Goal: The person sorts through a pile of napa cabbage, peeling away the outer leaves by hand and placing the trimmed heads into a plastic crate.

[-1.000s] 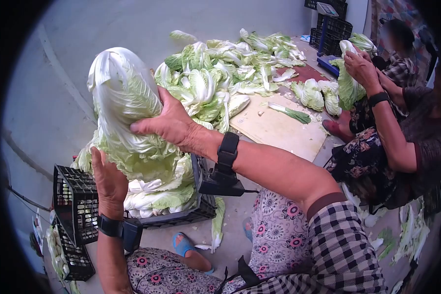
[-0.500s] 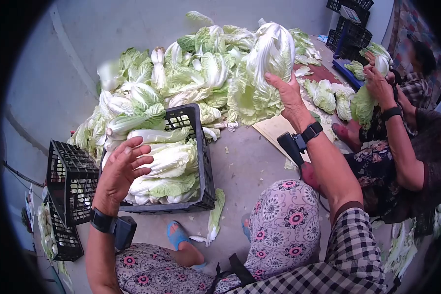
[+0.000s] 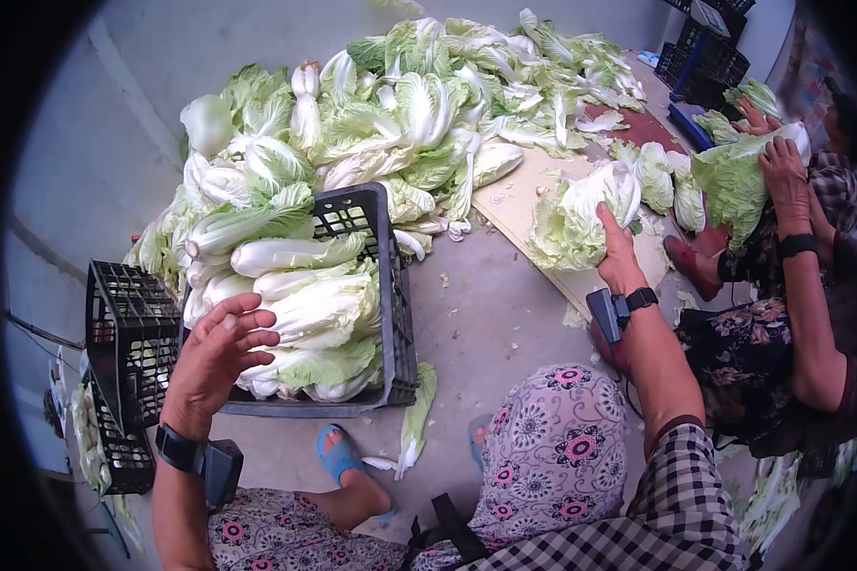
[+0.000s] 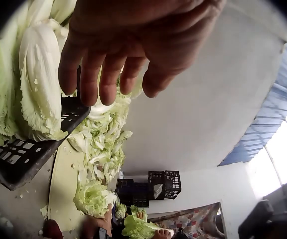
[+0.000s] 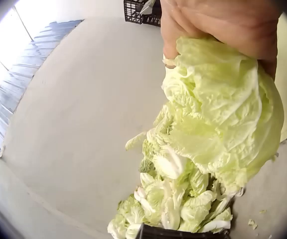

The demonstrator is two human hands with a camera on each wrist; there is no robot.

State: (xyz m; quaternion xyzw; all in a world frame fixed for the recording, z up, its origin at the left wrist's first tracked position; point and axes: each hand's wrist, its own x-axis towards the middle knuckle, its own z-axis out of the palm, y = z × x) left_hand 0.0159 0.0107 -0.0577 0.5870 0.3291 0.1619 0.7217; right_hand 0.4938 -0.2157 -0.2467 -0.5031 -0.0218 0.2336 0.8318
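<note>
In the head view, my right hand (image 3: 619, 257) grips a napa cabbage (image 3: 581, 214) at its near side, over the pale board (image 3: 509, 205). The right wrist view shows the same cabbage (image 5: 223, 109) with its frilly leaf end toward the camera. My left hand (image 3: 214, 357) holds nothing. Its fingers are spread and slightly bent above the left part of the black crate (image 3: 402, 324). Several trimmed napa cabbages (image 3: 319, 309) lie stacked in that crate. In the left wrist view, the left hand (image 4: 143, 40) overlaps the crate's edge.
A heap of cabbages and loose leaves (image 3: 428, 109) lies along the wall. Another black crate (image 3: 148, 333) stands at the left. On the right, another person's hand (image 3: 786, 181) holds a leafy cabbage (image 3: 733, 176). A loose leaf (image 3: 416, 414) lies near my feet.
My right hand has carried the cabbage from above the crate rightward and down to the board. My left hand, earlier beside the cabbage, has stayed over the crate's left side.
</note>
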